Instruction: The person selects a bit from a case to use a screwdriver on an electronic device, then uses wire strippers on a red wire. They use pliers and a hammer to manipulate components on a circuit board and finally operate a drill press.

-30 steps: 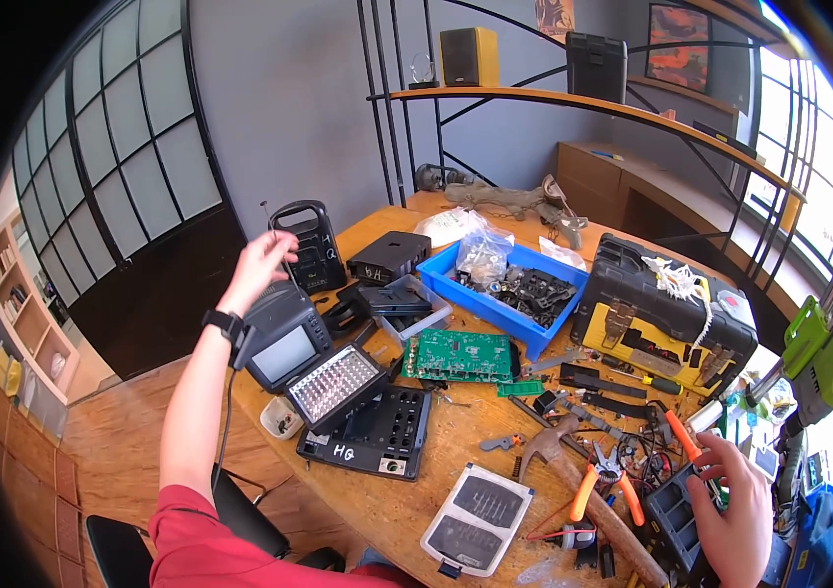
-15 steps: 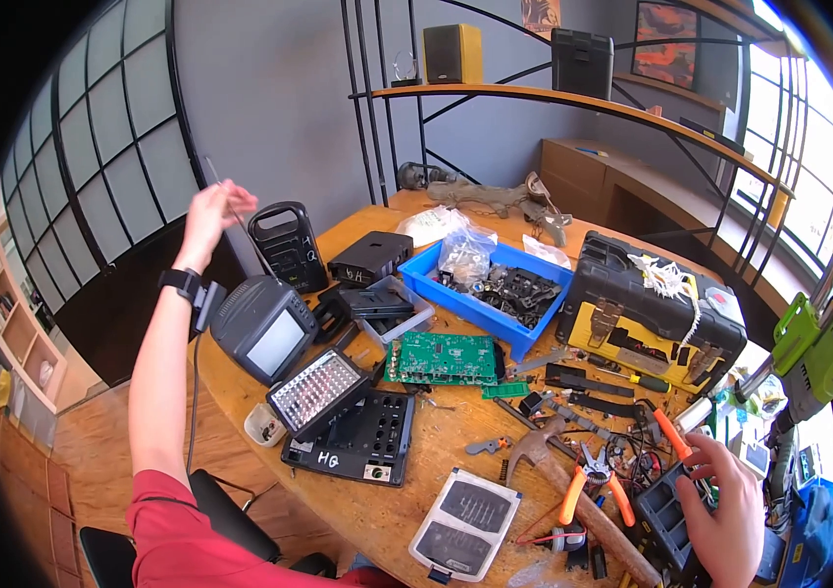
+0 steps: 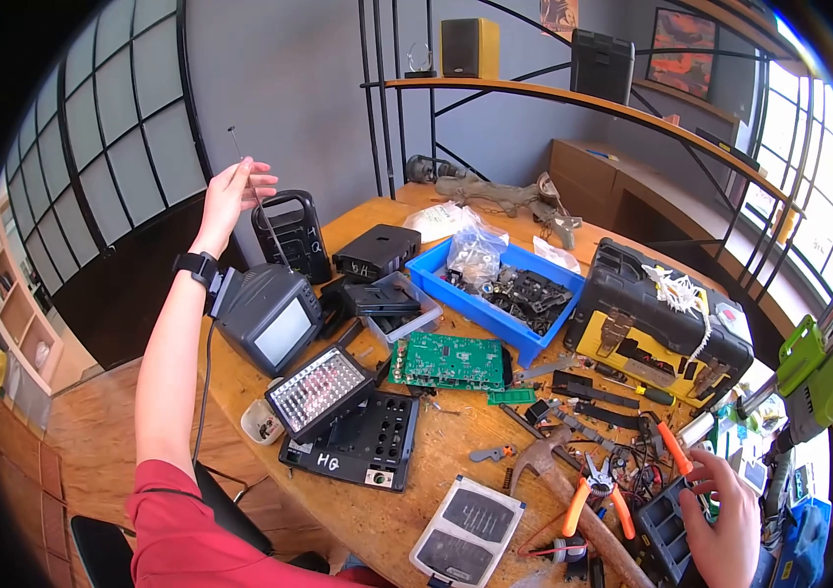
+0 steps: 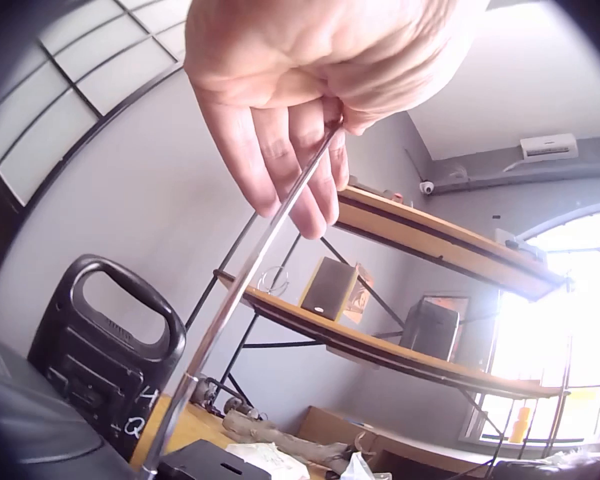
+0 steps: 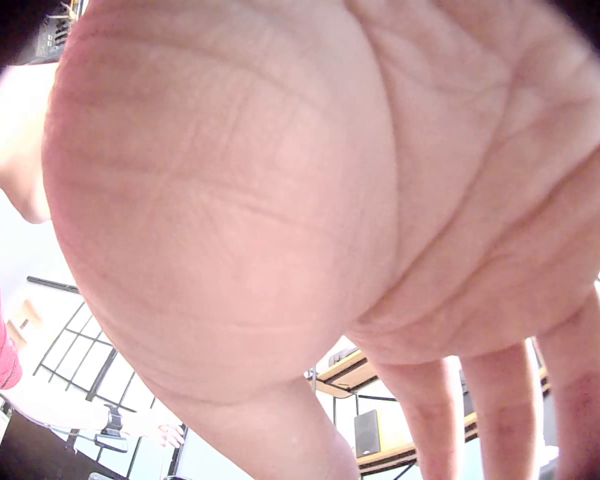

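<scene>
In the head view my left hand [image 3: 230, 204] pinches a thin metal telescopic antenna [image 3: 274, 235] between thumb and index finger, the other fingers loosely extended. The antenna rises from the back of a small portable television [image 3: 274, 318] with a grey screen, and its tip shows above the hand. From the left wrist view, the silver rod [image 4: 225, 305] slants up to the pinching fingers. My right hand [image 3: 727, 524] hovers over a black compartment tray [image 3: 661, 524] at the near right, fingers relaxed and apart. Its palm [image 5: 240, 200] fills the right wrist view, with nothing in it.
An LED lamp [image 3: 320, 390] leans on a black panel [image 3: 392, 446] below the television. A black handled device [image 3: 313, 257] stands behind. Mid-table lie a green circuit board [image 3: 451, 361], blue bin [image 3: 524, 345], hammer [image 3: 573, 490], orange-handled pliers [image 3: 598, 480] and bit case [image 3: 465, 534]; a toolbox [image 3: 652, 323] sits right.
My left hand has risen along the antenna, which now stands longer and leans left above the television. The right hand stays over the tray. The head view has shifted slightly.
</scene>
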Demonstrator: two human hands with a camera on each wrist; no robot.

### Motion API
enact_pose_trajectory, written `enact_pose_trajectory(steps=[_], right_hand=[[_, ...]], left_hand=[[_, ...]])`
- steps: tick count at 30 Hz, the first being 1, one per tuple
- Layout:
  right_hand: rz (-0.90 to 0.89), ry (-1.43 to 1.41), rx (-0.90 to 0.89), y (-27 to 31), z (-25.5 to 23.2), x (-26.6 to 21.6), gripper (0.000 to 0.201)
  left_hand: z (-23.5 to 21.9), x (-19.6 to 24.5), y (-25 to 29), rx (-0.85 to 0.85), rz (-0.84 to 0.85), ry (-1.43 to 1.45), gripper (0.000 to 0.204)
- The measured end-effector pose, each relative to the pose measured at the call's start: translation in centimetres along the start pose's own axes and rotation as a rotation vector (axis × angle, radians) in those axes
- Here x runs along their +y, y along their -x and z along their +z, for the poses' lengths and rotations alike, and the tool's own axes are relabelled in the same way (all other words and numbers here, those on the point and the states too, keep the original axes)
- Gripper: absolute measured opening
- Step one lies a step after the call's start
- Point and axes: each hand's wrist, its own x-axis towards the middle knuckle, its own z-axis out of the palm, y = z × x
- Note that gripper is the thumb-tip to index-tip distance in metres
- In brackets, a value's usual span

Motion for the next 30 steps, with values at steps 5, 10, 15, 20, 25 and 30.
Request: enact_pose_trajectory(steps=[5,10,15,20,25,30], right_hand=[[0.065,-0.013,-0.037,0.0,-0.3,-0.3,0.039],[0.015,0.069,-0.018,0.1,-0.6,-0.6,0.038],[-0.020,0.058,0.004,0.3,-0.5,-0.5,0.036],[0.013,-0.008,0.008,0.5,-0.5,-0.4,0.035],[0.009,0.000,-0.010,0.5,-0.6,-0.5,0.035],[-0.015,-0.009,-0.008,0.5,-0.4,-0.3,0.036]], left_hand=[[2.0,-2.7,2.4,-0.072,0.009,-0.048,0.029],[3.3,-7.1,6.5,-0.138,-0.195,-0.131,0.029],[3.2,-7.6,7.0,-0.133,-0.201,-0.151,0.031],[2.9,-6.3,6.2,-0.151,-0.230,-0.210,0.030],[1.7,-5.6,6.4,-0.153,-0.212,-0.239,0.029],[0.0,-4.9,7.1,-0.155,-0.218,-0.221,0.029]])
